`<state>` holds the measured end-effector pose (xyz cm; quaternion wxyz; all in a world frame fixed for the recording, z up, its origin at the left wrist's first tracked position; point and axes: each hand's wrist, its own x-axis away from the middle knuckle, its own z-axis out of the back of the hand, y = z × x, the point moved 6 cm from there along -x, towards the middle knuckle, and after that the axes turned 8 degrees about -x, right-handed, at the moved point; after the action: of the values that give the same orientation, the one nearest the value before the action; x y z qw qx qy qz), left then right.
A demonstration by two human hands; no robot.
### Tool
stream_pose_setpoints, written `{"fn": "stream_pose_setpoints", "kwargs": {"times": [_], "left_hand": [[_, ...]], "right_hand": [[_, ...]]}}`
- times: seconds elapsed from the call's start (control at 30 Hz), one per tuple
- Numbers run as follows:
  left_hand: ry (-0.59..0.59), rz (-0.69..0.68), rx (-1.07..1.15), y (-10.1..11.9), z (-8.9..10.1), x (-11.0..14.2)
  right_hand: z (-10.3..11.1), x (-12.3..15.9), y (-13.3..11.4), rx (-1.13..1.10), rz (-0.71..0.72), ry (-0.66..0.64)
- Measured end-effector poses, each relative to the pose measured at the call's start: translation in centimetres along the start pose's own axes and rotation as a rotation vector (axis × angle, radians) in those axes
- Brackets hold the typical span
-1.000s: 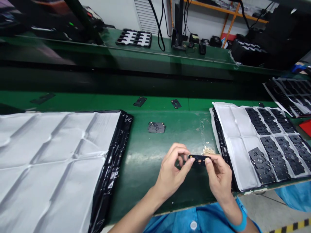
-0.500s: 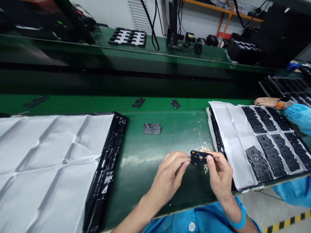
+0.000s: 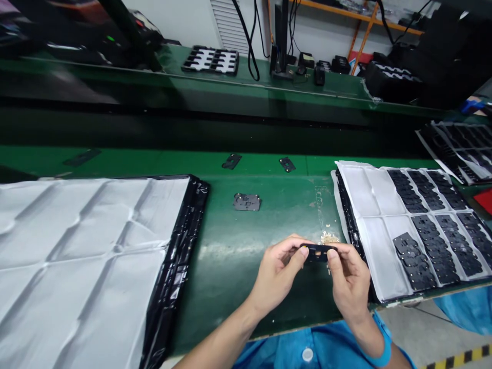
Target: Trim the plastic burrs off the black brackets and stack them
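Between my two hands is a small flat black plastic part [image 3: 317,253] with cut-outs, held over the green table. My left hand [image 3: 280,271] pinches its left end, thumb on the face. Its right end is gripped by my right hand [image 3: 349,279], thumb in front and fingers behind. Just beyond the part lies a little heap of tiny gold-coloured pieces [image 3: 329,237], partly hidden by my hands. A similar black part [image 3: 247,202] rests on the table further to the left.
To the right, a white-lined tray [image 3: 371,256] bears rows of black parts [image 3: 434,246]. A large stack of white-lined trays [image 3: 88,266] stands at the left. Two black parts [image 3: 231,161] [image 3: 287,164] lie toward the back, below a raised shelf [image 3: 246,84].
My left thumb has come onto the part's left end, and the part has tilted so less of its face shows. The co-worker's hand at the right tray has left the view.
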<state>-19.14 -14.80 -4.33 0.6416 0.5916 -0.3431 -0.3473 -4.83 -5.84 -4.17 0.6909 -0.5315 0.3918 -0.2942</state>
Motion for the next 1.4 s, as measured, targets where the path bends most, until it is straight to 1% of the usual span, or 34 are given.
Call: {"fn": "stream_pose_setpoints", "kwargs": {"times": [0.17,0.33,0.47,0.53,0.57,0.6,0.67,0.77,0.87,1.0,1.2,1.4], "left_hand": [[0.023,-0.038,-0.01,0.1,0.1,0.4],[0.027,-0.031,0.004,0.0,0.2,0.4],[0.03,0.058,0.065,-1.1,0.0,0.3],[0.063,0.126,0.143,-1.9,-0.1,0.3],[0.084,0.158,0.184,-2.3,-0.2,0.4],[0.104,0.184,0.214,-2.6,-0.2,0.6],[0.114,0.218,0.219,-2.7,-0.1,1.0],[0.061,0.246,0.145,-2.1,0.3,1.7],[0.031,0.271,0.105,-1.5,1.0,2.3],[0.047,0.299,0.097,-1.3,1.7,2.5],[0.068,0.311,0.054,-1.4,2.3,2.7],[0.056,0.298,0.035,-1.3,2.6,2.7]], "right_hand": [[-0.2,-0.1,-0.1,0.002,-0.011,-0.013],[-0.2,0.1,-0.2,0.029,0.014,-0.03],[-0.5,0.5,-0.5,0.053,0.074,-0.071],[-0.8,0.6,-0.7,0.053,0.108,-0.092],[-0.9,0.6,-0.7,0.043,0.102,-0.098],[-1.0,0.4,-0.6,0.024,0.074,-0.101],[-1.2,0.1,0.0,-0.042,-0.045,-0.11],[-1.6,-0.3,1.0,-0.149,-0.238,-0.132],[-2.0,-0.4,1.6,-0.203,-0.332,-0.152],[-2.7,-0.3,1.7,-0.224,-0.359,-0.171],[-3.6,-0.6,1.0,-0.191,-0.326,-0.177],[-4.0,-0.9,1.4,-0.182,-0.311,-0.158]]}}
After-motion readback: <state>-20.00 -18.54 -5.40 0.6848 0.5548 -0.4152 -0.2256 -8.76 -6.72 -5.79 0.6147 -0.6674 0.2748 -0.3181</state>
